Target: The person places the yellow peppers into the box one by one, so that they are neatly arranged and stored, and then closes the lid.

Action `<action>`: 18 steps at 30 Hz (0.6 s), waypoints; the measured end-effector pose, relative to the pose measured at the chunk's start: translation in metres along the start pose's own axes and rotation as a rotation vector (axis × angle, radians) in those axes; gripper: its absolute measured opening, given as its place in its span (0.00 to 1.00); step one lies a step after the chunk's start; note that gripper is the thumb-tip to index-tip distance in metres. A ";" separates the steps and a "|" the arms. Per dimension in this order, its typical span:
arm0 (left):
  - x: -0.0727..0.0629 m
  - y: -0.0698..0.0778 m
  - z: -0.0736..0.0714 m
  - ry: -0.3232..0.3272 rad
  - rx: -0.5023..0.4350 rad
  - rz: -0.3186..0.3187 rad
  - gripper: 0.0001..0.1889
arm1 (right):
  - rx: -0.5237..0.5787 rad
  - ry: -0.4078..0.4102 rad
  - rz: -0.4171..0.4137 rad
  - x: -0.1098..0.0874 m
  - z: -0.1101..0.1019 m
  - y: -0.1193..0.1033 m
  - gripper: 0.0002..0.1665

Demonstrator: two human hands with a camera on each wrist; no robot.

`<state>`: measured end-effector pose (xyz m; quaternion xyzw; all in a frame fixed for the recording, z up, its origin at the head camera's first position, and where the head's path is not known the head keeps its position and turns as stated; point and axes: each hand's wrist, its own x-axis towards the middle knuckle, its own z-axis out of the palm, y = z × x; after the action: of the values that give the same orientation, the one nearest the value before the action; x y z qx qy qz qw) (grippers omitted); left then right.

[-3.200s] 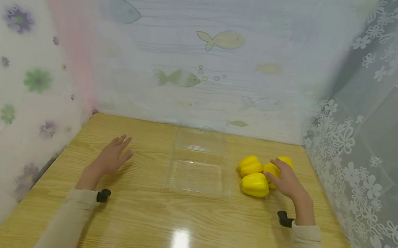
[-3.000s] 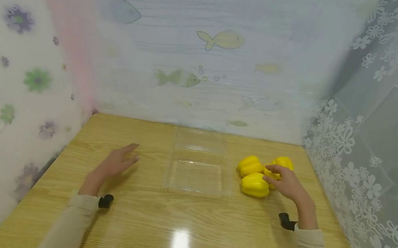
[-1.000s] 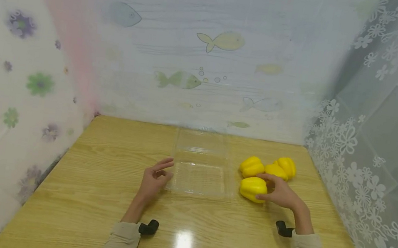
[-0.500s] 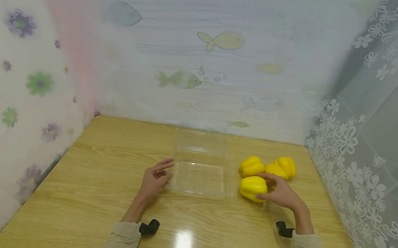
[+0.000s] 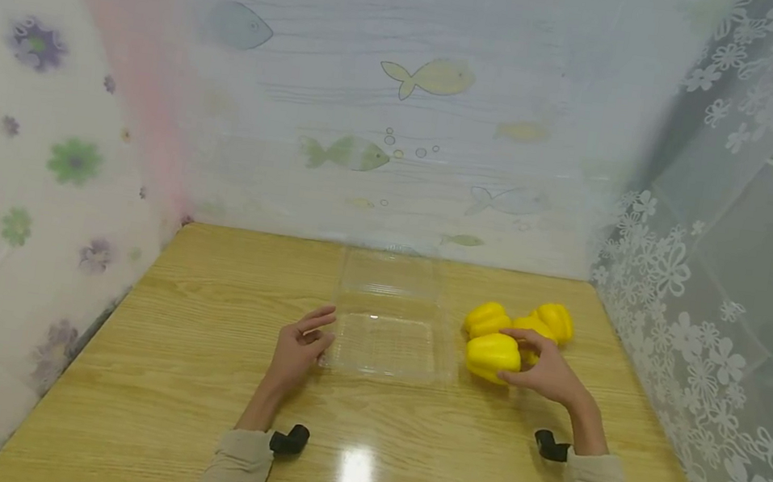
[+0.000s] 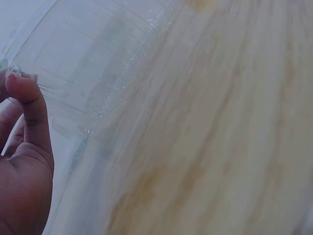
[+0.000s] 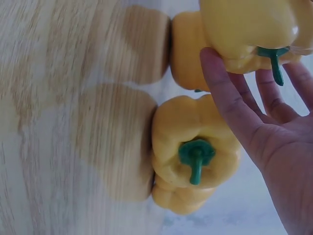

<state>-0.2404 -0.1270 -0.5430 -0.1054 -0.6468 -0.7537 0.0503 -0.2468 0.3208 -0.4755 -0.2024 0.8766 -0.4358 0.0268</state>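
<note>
My right hand (image 5: 548, 374) grips a yellow bell pepper (image 5: 492, 357) between thumb and fingers, at the right of the clear plastic clamshell box (image 5: 383, 346). In the right wrist view this pepper (image 7: 247, 29), with its green stem, is lifted off the table. Behind it sit other yellow bell peppers (image 5: 486, 320), one of them partly hidden by the hand. My left hand (image 5: 296, 355) pinches the box's left rim; the left wrist view has the thumb (image 6: 27, 90) against the clear edge. The box lies with its lid folded back, and no pepper is inside it.
The wooden table (image 5: 188, 410) carries the box in its middle and the peppers at the right. A fish-print curtain (image 5: 403, 113) closes off the back. Flowered sheets hang at the left and right sides.
Over the frames, my left hand has moved right to the box's left rim. My right hand has taken hold of the front pepper and, since half a second ago, raised it slightly.
</note>
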 end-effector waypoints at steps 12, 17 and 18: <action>0.000 0.002 0.001 0.035 0.005 -0.030 0.21 | 0.018 0.027 -0.026 0.004 -0.001 -0.001 0.40; -0.001 0.002 0.002 0.053 0.023 -0.045 0.20 | 0.033 0.008 -0.021 0.004 0.000 -0.003 0.40; -0.001 0.002 0.003 0.053 0.025 -0.047 0.21 | 0.036 0.002 -0.021 0.004 0.000 -0.004 0.40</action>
<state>-0.2390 -0.1249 -0.5405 -0.0694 -0.6567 -0.7492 0.0512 -0.2494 0.3172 -0.4723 -0.2106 0.8664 -0.4521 0.0251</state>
